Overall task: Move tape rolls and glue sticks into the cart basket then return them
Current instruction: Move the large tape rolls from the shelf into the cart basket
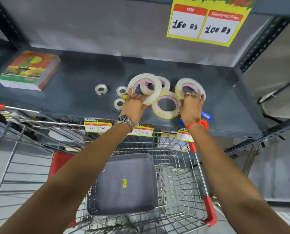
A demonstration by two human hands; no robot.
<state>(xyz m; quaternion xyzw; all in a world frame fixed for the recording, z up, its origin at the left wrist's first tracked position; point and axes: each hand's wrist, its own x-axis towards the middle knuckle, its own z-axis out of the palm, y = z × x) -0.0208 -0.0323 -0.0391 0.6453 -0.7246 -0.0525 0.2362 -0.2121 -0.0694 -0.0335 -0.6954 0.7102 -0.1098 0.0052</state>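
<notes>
Several white tape rolls lie on a dark shelf (83,76). My left hand (134,105) grips a large tape roll (155,85) tilted up on its edge, with a smaller roll showing through its hole. My right hand (191,107) holds a second large tape roll (180,85), fingers through its core. Between my hands a flat large roll (166,114) rests on the shelf. Three small tape rolls (101,89) sit to the left. Blue glue sticks (207,115) lie by my right wrist. Below, a grey basket (127,184) sits inside the wire cart (183,191).
A stack of colourful notebooks (29,70) lies at the shelf's left end. A yellow price sign (206,24) hangs above right. Price tags (97,126) line the shelf's front edge. Slotted uprights (260,46) frame the right side. The cart has red corner guards.
</notes>
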